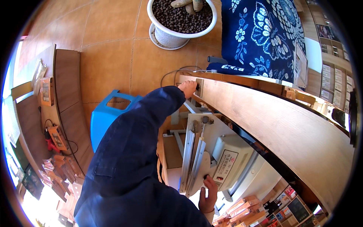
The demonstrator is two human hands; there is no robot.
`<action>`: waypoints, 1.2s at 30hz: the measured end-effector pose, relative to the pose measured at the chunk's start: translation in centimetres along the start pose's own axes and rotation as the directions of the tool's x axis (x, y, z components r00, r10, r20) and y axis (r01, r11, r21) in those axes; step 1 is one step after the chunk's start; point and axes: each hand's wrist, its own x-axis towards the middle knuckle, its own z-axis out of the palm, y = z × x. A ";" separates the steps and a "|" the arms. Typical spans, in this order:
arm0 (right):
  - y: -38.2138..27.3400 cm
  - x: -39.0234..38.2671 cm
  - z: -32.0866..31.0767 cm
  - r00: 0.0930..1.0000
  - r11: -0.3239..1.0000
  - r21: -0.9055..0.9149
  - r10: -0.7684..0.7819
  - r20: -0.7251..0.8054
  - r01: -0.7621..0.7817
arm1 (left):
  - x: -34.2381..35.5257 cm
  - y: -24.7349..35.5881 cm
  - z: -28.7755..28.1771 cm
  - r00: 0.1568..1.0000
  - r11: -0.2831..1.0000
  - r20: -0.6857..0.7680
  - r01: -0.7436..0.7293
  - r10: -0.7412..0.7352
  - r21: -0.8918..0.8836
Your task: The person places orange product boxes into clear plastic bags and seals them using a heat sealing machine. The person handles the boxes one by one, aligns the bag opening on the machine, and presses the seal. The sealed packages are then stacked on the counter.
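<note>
My left hand [188, 89] reaches far forward in a dark blue sleeve. Its fingers are closed at the end of a pale wooden counter [272, 113], by a small dark fitting [197, 86] on a plate; what they grip is mostly hidden. Nearer to me, my right hand [209, 195] has its thumb and index finger apart. The index fingertip is at a black knob [206, 176] on a beige machine that looks like a bag sealer [228, 162]. Metal rails [194, 159] run along the machine's left side, and a red switch sits on its labelled panel.
A blue plastic stool [100, 121] stands left of my arm on orange tiles. Ahead is a white plant pot [181, 36] filled with round dark pellets. Blue patterned cloth [261, 38] hangs beyond the counter, with a cable [174, 72] near it. Brown cabinets [68, 75] line the left.
</note>
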 end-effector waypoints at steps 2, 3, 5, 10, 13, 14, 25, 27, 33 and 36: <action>-0.3 -0.3 0.0 1.000 1.000 0.019 0.005 0.008 -0.005 | 0.4 -1.1 -1.8 0.980 0.980 0.020 -0.196 0.196 -0.018; -0.3 -0.5 -0.1 1.000 1.000 0.030 0.011 0.009 -0.011 | 0.7 -1.2 -2.8 0.956 0.956 0.031 -0.291 0.292 -0.029; 0.5 -1.5 -0.1 0.999 0.998 0.046 0.051 -0.010 -0.051 | 0.4 -1.2 -1.5 0.982 0.981 0.006 -0.189 0.190 -0.044; 0.2 -2.2 0.6 0.999 1.000 0.025 0.016 -0.041 -0.015 | 2.0 -0.1 -2.6 0.962 0.995 0.263 -0.060 0.079 -0.077; -0.3 -2.1 0.4 1.000 1.000 0.015 -0.004 -0.022 0.005 | 3.0 -1.6 -0.9 0.967 0.994 0.242 -0.060 0.082 -0.096; -0.2 -2.4 0.7 1.000 1.000 0.015 0.004 -0.021 -0.004 | 2.5 -1.2 -0.7 0.980 0.994 0.188 -0.042 0.061 -0.105; -0.5 -3.3 1.6 0.996 0.995 0.051 0.086 -0.011 -0.085 | 2.7 -2.3 -1.7 0.961 0.978 0.200 -0.167 0.189 -0.123; -0.1 -3.7 1.9 0.995 0.993 0.075 0.095 -0.044 -0.092 | 1.5 -1.1 -1.4 0.985 0.996 0.156 -0.058 0.068 -0.067; -0.9 -3.7 2.1 0.997 0.995 0.069 0.075 -0.028 -0.072 | 2.1 -1.8 -3.3 0.940 0.967 0.228 -0.236 0.252 -0.097; -0.7 -4.1 1.8 0.994 0.993 0.064 0.102 -0.035 -0.099 | 1.3 -1.2 -1.6 0.974 0.990 0.183 -0.137 0.131 0.021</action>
